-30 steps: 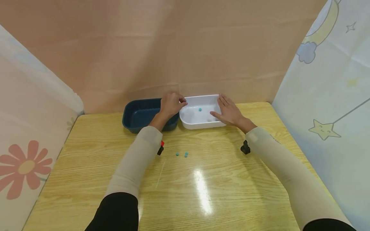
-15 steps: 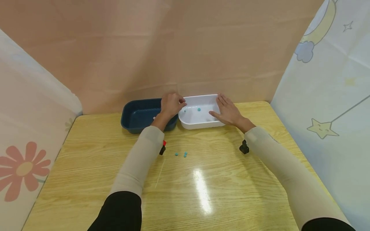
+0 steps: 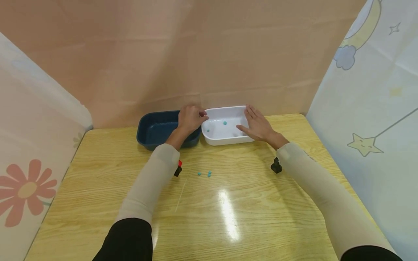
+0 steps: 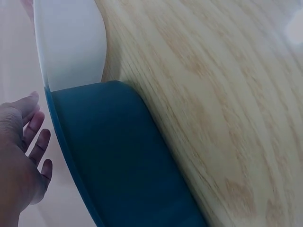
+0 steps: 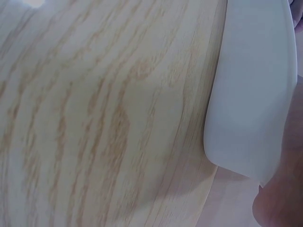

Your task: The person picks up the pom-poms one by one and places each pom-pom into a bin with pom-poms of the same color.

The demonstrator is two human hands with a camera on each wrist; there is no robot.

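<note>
Against the back wall stand two trays side by side, a dark blue one [image 3: 156,125] and a white one [image 3: 225,139]. My left hand [image 3: 190,119] hovers over the right end of the blue tray, fingertips by the white tray's left rim. The left wrist view shows its fingers [image 4: 35,124] loosely bent and apart, with nothing between them. At the white tray's right end rests my right hand [image 3: 259,127], fingers straight toward the back rim and thumb stretched over the inside. Two small turquoise balls, one [image 3: 225,123] near the middle and another [image 3: 208,131] at the left, lie in the white tray.
Three more turquoise balls [image 3: 209,175] lie on the wooden table [image 3: 248,203] in front of the trays. A brown backdrop [image 3: 202,58] rises right behind the trays, and printed side panels [image 3: 369,108] flank the table.
A second turquoise ball has come into view in the white tray below my left fingertips and moved slightly toward the front. My left hand has shifted a little left; my right hand stays put.
</note>
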